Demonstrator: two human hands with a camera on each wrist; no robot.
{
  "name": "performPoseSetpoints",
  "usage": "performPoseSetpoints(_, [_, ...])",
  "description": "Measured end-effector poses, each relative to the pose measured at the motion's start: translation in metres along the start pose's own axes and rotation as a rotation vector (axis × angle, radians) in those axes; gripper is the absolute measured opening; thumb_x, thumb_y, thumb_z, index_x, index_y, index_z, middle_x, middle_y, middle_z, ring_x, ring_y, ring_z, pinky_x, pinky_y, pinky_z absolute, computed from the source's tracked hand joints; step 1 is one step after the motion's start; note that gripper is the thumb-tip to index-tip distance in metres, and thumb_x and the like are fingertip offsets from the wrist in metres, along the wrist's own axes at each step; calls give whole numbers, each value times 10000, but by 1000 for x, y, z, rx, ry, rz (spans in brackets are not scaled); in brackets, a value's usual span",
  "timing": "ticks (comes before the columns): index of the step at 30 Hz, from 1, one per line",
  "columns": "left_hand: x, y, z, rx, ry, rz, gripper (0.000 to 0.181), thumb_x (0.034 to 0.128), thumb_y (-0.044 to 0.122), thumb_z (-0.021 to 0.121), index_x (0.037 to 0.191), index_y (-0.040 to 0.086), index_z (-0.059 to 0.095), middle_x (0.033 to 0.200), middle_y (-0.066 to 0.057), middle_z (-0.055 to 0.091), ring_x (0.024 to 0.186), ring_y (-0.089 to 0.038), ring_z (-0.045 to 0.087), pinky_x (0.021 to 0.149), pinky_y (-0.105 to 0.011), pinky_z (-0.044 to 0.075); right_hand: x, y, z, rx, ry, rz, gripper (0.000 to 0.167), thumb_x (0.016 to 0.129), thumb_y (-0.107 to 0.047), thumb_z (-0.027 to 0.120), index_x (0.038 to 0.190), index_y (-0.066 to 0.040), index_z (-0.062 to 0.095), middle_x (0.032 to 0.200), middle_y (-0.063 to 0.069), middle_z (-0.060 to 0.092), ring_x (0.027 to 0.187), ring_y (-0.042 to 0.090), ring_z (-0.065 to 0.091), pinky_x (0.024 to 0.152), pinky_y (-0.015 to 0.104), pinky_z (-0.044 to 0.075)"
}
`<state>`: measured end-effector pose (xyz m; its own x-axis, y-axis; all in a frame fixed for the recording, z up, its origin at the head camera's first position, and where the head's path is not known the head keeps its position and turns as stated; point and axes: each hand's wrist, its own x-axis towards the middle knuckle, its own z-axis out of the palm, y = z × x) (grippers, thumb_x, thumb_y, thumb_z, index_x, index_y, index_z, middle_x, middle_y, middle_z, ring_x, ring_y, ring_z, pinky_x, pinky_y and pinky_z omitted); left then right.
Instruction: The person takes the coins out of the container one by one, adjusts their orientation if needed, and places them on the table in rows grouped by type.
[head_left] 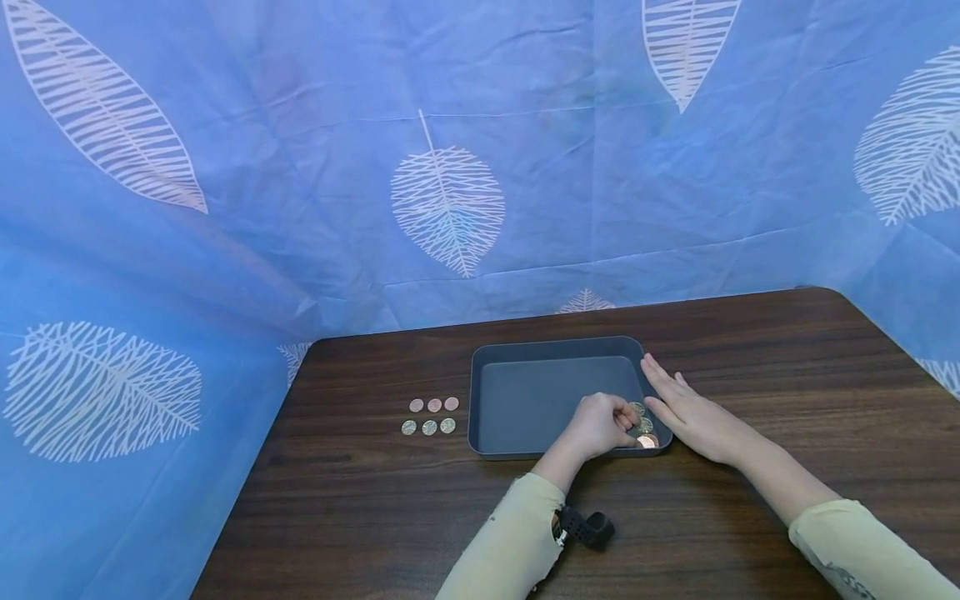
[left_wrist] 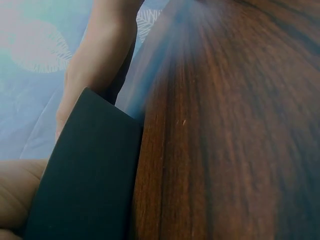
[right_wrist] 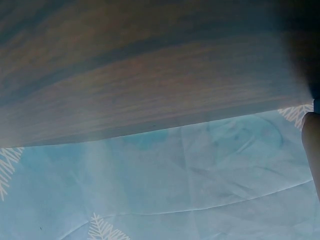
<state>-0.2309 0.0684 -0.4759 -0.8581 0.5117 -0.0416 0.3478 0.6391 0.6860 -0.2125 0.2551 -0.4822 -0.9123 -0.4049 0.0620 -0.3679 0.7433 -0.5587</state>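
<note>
A dark grey rectangular tray point(head_left: 555, 342) lies on the table. Several gold and copper-coloured coins point(head_left: 647, 426) are gathered at its right end. My left hand point(head_left: 596, 423) reaches over the tray's front wall with bent fingers, the fingertips right at these coins; whether a coin is pinched between them is hidden. My right hand point(head_left: 696, 421) has its fingers stretched out along the tray's right rim. In the left wrist view, the tray's wall point(left_wrist: 85, 170) stands before the left hand point(left_wrist: 20, 192). Only a sliver of a finger point(right_wrist: 312, 145) shows in the right wrist view.
Left of the tray, several coins lie in two rows, copper-coloured ones point(head_left: 434, 405) behind and gold-coloured ones point(head_left: 429, 427) in front. The dark wooden table point(head_left: 360, 500) ends at a blue leaf-patterned cloth point(head_left: 315, 167). A black strap point(head_left: 592, 530) hangs at the left wrist.
</note>
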Motion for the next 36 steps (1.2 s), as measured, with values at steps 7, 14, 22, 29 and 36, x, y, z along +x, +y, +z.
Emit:
performPoseSetpoints(7, [1,-3,0,-21,-1,24,69,770,81,801,799,111,746,651,119,611,587,46,513,576,-95,419,0,0,0,-2,7,3,619,1050,-318,358,1543,-120,41,1590,126,4,1414,414,91,1093,583,102])
performPoseSetpoints(14, [0,-3,0,-17,6,22,57,786,59,779,801,98,741,656,111,611,587,43,511,577,-93,416,0,0,1,-6,12,15,621,1048,-333,360,1544,-127,49,1591,113,7,1413,417,88,1085,593,117])
performPoseSetpoints(22, [-3,-4,-2,-143,2,-4,108,816,45,748,756,97,674,660,93,567,592,-7,513,569,-143,438,0,-1,0,-2,12,10,624,1048,-333,359,1544,-131,39,1591,109,-3,1413,422,77,1083,595,116])
performPoseSetpoints(29, [-5,-6,-4,-231,-3,-14,135,828,33,729,748,106,648,681,90,566,614,-17,519,584,-165,449,-1,-1,0,-3,8,24,627,1046,-340,362,1544,-130,44,1589,126,10,1410,428,81,1074,610,126])
performPoseSetpoints(36, [-6,-8,-5,-291,11,-16,118,848,24,700,783,101,639,711,83,568,632,-22,524,594,-176,457,0,-1,1,10,3,19,624,1049,-330,357,1542,-117,39,1587,140,10,1414,416,83,1087,593,106])
